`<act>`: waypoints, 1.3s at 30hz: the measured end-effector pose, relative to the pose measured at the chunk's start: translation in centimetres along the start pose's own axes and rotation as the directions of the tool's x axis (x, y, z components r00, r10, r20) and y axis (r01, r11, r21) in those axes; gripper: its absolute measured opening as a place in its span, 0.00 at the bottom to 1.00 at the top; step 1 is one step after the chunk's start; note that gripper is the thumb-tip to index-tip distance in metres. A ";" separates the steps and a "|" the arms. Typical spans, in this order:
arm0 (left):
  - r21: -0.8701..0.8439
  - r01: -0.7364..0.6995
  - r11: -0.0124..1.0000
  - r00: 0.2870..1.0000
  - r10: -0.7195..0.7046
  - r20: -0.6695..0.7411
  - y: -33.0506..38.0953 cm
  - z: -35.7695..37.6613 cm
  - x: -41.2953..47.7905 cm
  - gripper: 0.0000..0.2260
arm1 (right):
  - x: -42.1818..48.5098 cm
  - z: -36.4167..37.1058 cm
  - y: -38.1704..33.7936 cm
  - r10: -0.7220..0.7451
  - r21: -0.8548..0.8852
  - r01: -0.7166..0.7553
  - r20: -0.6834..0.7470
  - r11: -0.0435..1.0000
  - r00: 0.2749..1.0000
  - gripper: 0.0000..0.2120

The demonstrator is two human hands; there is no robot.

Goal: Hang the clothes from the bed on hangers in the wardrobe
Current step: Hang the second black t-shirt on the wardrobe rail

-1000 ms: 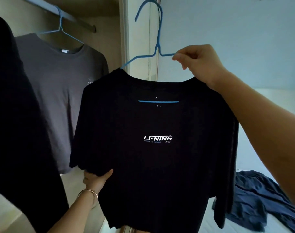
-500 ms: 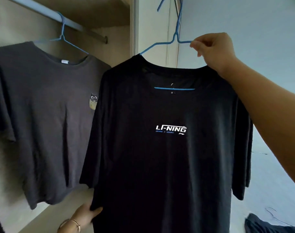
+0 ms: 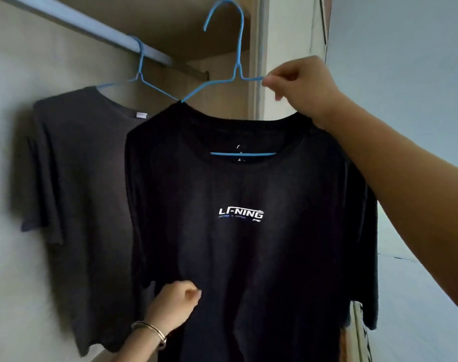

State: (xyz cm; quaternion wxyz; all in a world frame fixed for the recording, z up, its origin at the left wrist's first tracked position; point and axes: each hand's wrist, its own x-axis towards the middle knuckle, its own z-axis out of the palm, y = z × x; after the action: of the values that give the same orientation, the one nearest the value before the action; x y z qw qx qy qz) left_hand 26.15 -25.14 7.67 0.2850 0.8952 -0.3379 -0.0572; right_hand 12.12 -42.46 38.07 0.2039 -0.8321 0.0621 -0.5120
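Fingers of the right hand are pinching the blue wire hanger, upper centre, carrying the black printed T-shirt; its hook is not yet reaching the pale rail. Left hand, lower centre: grip I cannot tell. Grey T-shirt is already hanging, left.

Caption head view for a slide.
Right hand pinches blue wire hanger carrying black logo T-shirt, hook not yet on grey wardrobe rail.
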 end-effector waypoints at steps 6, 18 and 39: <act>-0.354 -0.479 0.803 0.772 0.194 -0.605 8.5 -14.3 0.6 0.06 | 1.5 7.7 -0.8 -0.029 0.025 0.026 0.137 0.999 0.990 0.09; -0.569 -0.363 0.738 0.772 -0.104 -0.627 12.9 -25.7 13.4 0.12 | 8.5 17.6 -1.6 -0.085 0.572 -0.239 0.481 0.785 0.873 0.14; -0.605 -0.290 0.741 0.640 -0.320 -0.699 12.1 -35.7 19.7 0.11 | 15.6 24.3 -0.5 -0.293 0.648 -0.100 0.470 0.755 0.833 0.19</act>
State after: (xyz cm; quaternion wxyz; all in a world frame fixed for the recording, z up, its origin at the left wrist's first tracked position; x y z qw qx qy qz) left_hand 44.83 -28.26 45.76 0.7016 0.6687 -0.1311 0.2082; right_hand 40.67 -40.15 41.66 0.4597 -0.8212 -0.2243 -0.2529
